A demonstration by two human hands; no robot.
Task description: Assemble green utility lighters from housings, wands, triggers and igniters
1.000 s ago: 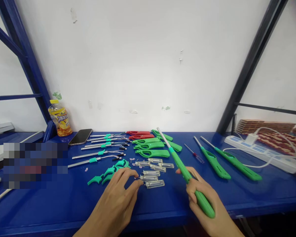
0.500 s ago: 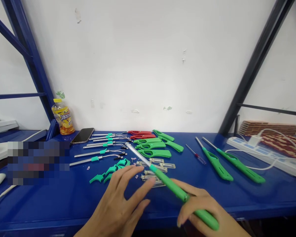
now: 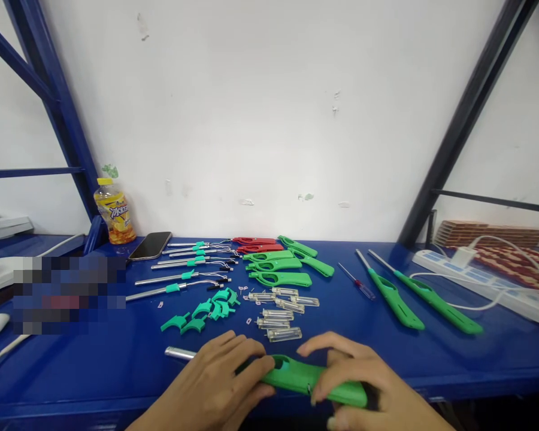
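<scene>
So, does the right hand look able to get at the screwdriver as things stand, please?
Probably yes: I see nothing blocking the way from the right hand to the screwdriver, though that hand touches the green lighter and might have to leave it first.

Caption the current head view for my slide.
Left hand and right hand on a green lighter, clear capsules and curved teal parts beyond on the blue table.

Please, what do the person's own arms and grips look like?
The left grip and the right grip are bare human hands, with no glove or ring visible. No sleeve, watch or cable shows on the visible forearms.
</scene>
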